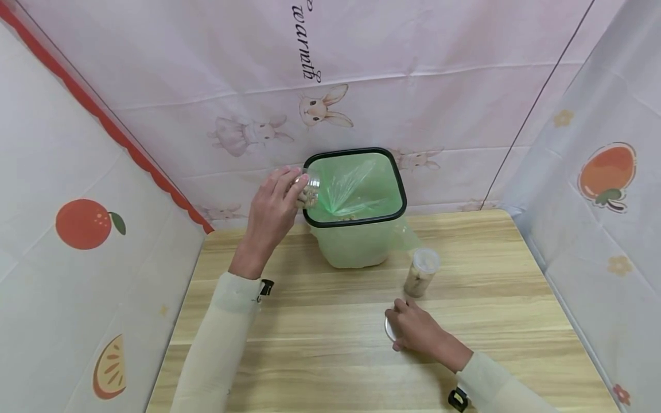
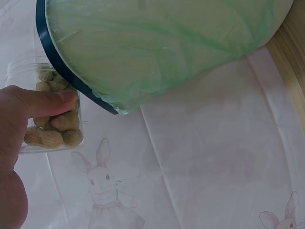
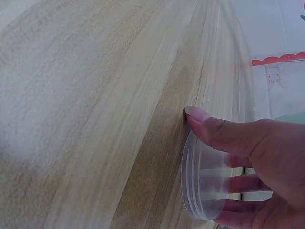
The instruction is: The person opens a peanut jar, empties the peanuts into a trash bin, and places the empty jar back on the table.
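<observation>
My left hand (image 1: 275,203) grips a clear plastic jar (image 1: 310,192) at the left rim of a bin (image 1: 356,244) lined with a thin green bag. The jar is tilted on its side, its mouth toward the bin. Unshelled peanuts (image 2: 52,125) show through its wall, under my thumb. Inside the bin, a few tan pieces (image 1: 347,217) lie by the front rim. Low over the table, my right hand (image 1: 417,328) holds a round translucent lid (image 3: 200,179) by its edge, thumb on one side and fingers on the other. Part of the lid is hidden behind the fingers.
A second clear jar (image 1: 421,275) with tan contents stands upright on the wooden table (image 1: 320,338), just beyond my right hand. The bin has a black rim frame (image 1: 356,222) and stands against the printed back curtain (image 1: 439,103). Curtains also close off both sides.
</observation>
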Motion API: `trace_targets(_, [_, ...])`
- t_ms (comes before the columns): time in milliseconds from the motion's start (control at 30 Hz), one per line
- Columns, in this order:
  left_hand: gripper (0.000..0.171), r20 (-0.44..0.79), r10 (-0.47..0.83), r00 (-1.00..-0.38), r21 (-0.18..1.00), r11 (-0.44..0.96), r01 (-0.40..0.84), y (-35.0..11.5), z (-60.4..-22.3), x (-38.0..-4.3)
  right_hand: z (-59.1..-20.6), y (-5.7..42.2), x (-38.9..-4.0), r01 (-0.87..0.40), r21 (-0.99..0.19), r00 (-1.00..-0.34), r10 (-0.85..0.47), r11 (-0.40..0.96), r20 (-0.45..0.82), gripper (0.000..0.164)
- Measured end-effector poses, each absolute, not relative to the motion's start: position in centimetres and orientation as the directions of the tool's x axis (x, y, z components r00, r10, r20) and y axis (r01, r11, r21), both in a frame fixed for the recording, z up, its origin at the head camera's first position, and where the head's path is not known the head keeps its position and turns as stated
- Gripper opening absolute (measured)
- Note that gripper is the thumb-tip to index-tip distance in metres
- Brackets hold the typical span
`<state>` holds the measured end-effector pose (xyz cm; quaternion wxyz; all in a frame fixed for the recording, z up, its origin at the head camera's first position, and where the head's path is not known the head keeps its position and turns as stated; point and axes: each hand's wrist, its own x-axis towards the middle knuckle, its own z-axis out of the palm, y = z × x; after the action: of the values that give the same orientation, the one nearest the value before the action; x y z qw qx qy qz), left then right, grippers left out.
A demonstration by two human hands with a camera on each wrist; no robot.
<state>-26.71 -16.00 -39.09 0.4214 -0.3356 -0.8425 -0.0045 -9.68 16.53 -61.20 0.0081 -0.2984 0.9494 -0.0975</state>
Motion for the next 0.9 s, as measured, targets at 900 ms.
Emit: trace_targets(900, [0.044,0.701,0.598,-0.388,-0.295,0.739,0.606,-15.71,-38.82,-26.86,-61.34,16.56,-9.6,-0.57,-0.187,-0.819,-0.571,0.8,0.054,0.07])
